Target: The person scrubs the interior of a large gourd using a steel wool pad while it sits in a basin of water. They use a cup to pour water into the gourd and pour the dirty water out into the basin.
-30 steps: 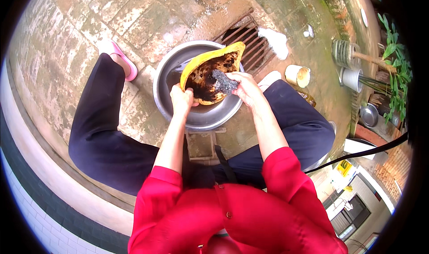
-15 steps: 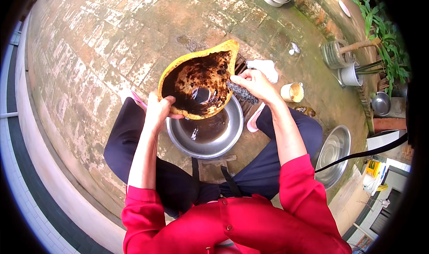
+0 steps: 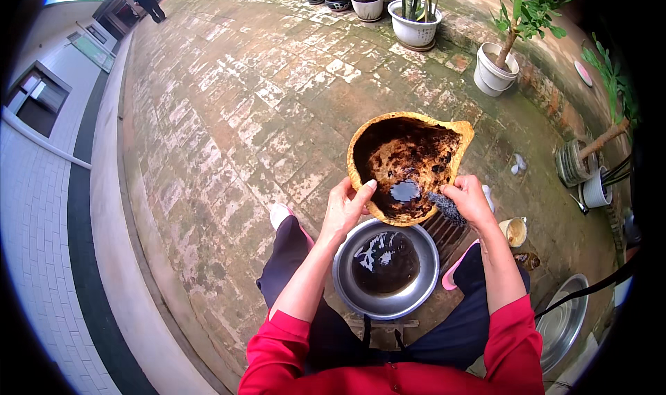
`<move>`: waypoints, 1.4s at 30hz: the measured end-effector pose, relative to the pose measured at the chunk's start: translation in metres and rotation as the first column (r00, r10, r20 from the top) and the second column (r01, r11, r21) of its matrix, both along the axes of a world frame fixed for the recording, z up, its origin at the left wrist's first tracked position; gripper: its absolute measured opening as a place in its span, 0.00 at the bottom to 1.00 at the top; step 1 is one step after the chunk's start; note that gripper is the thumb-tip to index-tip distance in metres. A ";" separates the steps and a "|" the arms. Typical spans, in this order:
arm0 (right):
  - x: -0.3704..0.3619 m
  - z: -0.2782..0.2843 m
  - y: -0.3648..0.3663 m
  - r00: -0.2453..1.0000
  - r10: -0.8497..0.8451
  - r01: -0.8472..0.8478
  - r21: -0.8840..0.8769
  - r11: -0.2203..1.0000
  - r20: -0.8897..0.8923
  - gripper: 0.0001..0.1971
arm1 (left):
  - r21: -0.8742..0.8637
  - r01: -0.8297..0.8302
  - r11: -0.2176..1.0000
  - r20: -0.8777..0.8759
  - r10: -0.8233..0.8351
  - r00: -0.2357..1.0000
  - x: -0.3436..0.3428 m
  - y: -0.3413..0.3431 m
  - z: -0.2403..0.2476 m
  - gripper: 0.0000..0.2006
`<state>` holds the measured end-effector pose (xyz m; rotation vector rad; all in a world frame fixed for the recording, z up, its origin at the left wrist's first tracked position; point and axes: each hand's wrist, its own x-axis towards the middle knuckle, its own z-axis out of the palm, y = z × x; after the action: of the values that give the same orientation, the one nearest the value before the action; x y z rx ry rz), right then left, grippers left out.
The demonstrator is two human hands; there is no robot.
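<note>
A halved gourd bowl (image 3: 409,145) with a yellow-brown rim and a dark, blotchy inside is tilted toward me, a small pool of liquid at its bottom. My left hand (image 3: 343,204) grips its lower-left rim, thumb on the inside. At the lower-right rim, my right hand (image 3: 472,199) pinches a grey scouring pad (image 3: 447,209), its fingers touching the gourd's edge. Beneath the gourd stands a metal basin (image 3: 344,270) holding dark water (image 3: 395,273).
On my right are a light mug (image 3: 513,232), a brown object (image 3: 527,259) and a second metal basin (image 3: 567,322). Slats (image 3: 444,239) lie beside the near basin. Potted plants (image 3: 416,32) line the far right. A person (image 3: 148,5) stands at the far left.
My view has swung up and left, showing more courtyard. The gourd and both hands appear further right and lower. The scouring pad now overlaps the gourd's lower-right rim.
</note>
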<state>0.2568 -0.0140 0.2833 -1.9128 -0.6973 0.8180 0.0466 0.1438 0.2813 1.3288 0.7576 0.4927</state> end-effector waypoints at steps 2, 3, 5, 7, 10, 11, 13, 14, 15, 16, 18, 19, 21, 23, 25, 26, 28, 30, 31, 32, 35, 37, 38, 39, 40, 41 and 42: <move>-0.007 -0.004 0.009 1.000 -0.028 0.028 0.068 0.997 -0.006 0.12 | -0.114 0.008 0.993 0.129 0.007 0.992 0.008 -0.005 -0.016 0.21; -0.009 -0.007 0.012 0.999 -0.043 0.044 0.087 0.995 -0.015 0.12 | -0.131 -0.014 0.991 0.130 0.031 0.991 0.009 -0.009 -0.015 0.19; -0.015 -0.007 0.020 0.998 -0.043 0.041 0.044 0.998 0.039 0.13 | -0.169 -0.097 0.981 0.054 0.108 0.993 0.008 -0.008 -0.024 0.19; -0.017 -0.006 0.025 0.995 -0.033 0.030 0.034 0.999 0.095 0.13 | -0.228 -0.149 0.962 0.053 0.165 0.985 0.010 -0.008 -0.025 0.18; -0.013 -0.016 0.028 0.999 -0.035 0.031 0.089 0.996 0.042 0.14 | -0.277 -0.199 0.940 0.039 0.218 0.975 0.012 -0.007 -0.024 0.16; -0.011 -0.019 0.028 0.997 -0.023 0.017 0.071 0.997 0.076 0.17 | -0.274 -0.223 0.936 -0.012 0.228 0.974 0.011 -0.003 -0.037 0.15; -0.013 -0.018 0.032 0.994 -0.011 0.002 0.085 0.996 0.107 0.19 | -0.272 -0.280 0.921 -0.093 0.265 0.960 0.008 0.002 -0.047 0.16; -0.015 -0.016 0.034 0.992 -0.007 -0.005 0.092 0.996 0.123 0.19 | -0.272 -0.286 0.919 -0.071 0.277 0.958 0.008 0.004 -0.049 0.16; -0.016 -0.015 0.035 0.992 0.001 -0.016 0.117 0.993 0.125 0.18 | -0.276 -0.291 0.916 -0.049 0.289 0.956 0.008 0.005 -0.048 0.17; -0.019 -0.012 0.036 0.975 -0.050 0.016 0.155 0.988 0.216 0.16 | -0.281 -0.295 0.913 -0.027 0.300 0.954 0.009 0.005 -0.046 0.17; -0.027 -0.002 0.039 0.910 -0.158 0.068 0.239 0.969 0.383 0.13 | -0.244 -0.301 0.922 -0.070 0.293 0.954 0.008 0.006 -0.037 0.17; -0.029 0.006 0.039 0.915 -0.149 0.066 0.224 0.972 0.374 0.12 | -0.225 -0.303 0.926 -0.093 0.289 0.953 0.007 0.006 -0.035 0.17; -0.032 0.022 0.037 0.922 -0.132 0.063 0.195 0.979 0.365 0.11 | -0.231 -0.273 0.934 -0.095 0.257 0.962 0.007 0.006 -0.045 0.16; -0.037 0.023 0.036 0.881 -0.109 -0.025 0.274 0.961 0.461 0.10 | -0.226 -0.232 0.946 -0.078 0.220 0.972 0.006 0.001 -0.053 0.16; -0.042 0.028 0.037 0.869 -0.012 -0.148 0.283 0.948 0.494 0.10 | -0.210 -0.192 0.959 -0.069 0.181 0.981 0.005 -0.002 -0.056 0.16; -0.043 0.027 0.038 0.867 0.065 -0.237 0.294 0.926 0.493 0.11 | -0.219 -0.190 0.957 -0.090 0.175 0.981 0.005 -0.003 -0.057 0.15; -0.049 0.029 0.037 0.909 0.112 -0.228 0.253 0.940 0.403 0.12 | -0.238 -0.182 0.954 -0.125 0.156 0.980 0.007 -0.005 -0.061 0.15; -0.045 0.022 0.036 0.884 0.073 -0.231 0.297 0.926 0.461 0.13 | -0.246 -0.174 0.953 -0.109 0.152 0.982 0.009 -0.007 -0.059 0.14; -0.043 0.020 0.035 0.871 0.053 -0.235 0.319 0.918 0.488 0.14 | -0.251 -0.171 0.953 -0.102 0.150 0.983 0.010 -0.007 -0.057 0.14; -0.042 0.022 0.034 0.877 0.047 -0.216 0.305 0.928 0.478 0.15 | -0.264 -0.174 0.949 -0.084 0.157 0.984 0.011 -0.008 -0.056 0.14; -0.042 0.029 0.033 0.892 0.015 -0.168 0.302 0.938 0.451 0.16 | -0.278 -0.196 0.940 -0.062 0.186 0.981 0.011 -0.008 -0.051 0.14; -0.043 0.028 0.031 0.892 0.000 -0.148 0.293 0.945 0.452 0.16 | -0.279 -0.213 0.936 -0.086 0.197 0.977 0.011 -0.007 -0.054 0.14; -0.044 0.028 0.031 0.892 -0.008 -0.138 0.288 0.948 0.452 0.16 | -0.279 -0.222 0.934 -0.098 0.202 0.974 0.011 -0.006 -0.055 0.14; -0.044 0.028 0.031 0.889 -0.026 -0.125 0.297 0.946 0.457 0.16 | -0.274 -0.220 0.936 -0.098 0.200 0.975 0.010 -0.006 -0.055 0.14; -0.044 0.029 0.031 0.886 -0.044 -0.113 0.307 0.945 0.462 0.15 | -0.268 -0.218 0.938 -0.098 0.199 0.975 0.010 -0.006 -0.055 0.14; -0.044 0.030 0.031 0.882 -0.062 -0.101 0.317 0.943 0.467 0.15 | -0.262 -0.216 0.940 -0.097 0.197 0.976 0.010 -0.005 -0.054 0.14; -0.043 0.030 0.030 0.872 -0.091 -0.085 0.331 0.940 0.480 0.15 | -0.258 -0.224 0.940 -0.102 0.204 0.974 0.010 -0.005 -0.054 0.14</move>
<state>0.2142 0.0164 0.3131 -1.7994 -1.0670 0.1697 0.0565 0.1392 0.2275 1.0212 1.0010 0.4956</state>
